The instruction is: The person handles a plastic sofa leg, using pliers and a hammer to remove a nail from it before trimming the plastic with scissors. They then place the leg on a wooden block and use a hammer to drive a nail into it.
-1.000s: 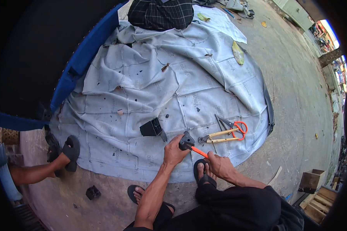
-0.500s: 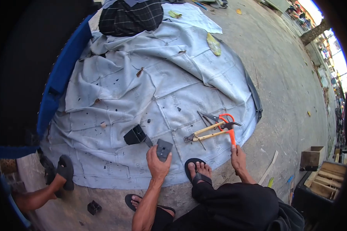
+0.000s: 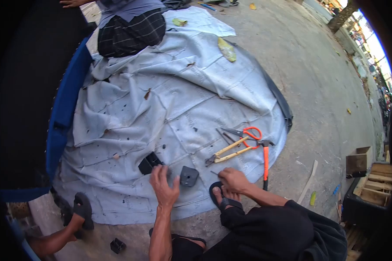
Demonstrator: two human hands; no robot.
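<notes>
Head: L hand (image 3: 164, 187) over blurry-txt cloth (image 3: 185, 111)

Over grey concrete floor (image 3: 318, 100) is spread a creased pale-blue fabric sheet (image 3: 196, 108), occupied by a hollow black plastic box (image 3: 149, 164), a black block (image 3: 189, 176), yellow-handled pincers (image 3: 231, 150), orange-handled scissors (image 3: 251, 132) and an orange-handled hammer (image 3: 265, 161).

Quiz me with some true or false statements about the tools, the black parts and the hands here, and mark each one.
1. The orange-handled hammer lies right of the pincers with pale yellow handles. True.
2. The right hand grips the hammer. False: it holds a thin dark rod.
3. The black block with a hole rests on the pale grey cloth. True.
4. The left hand is clenched around the block. False: it is open, fingers spread.
</notes>
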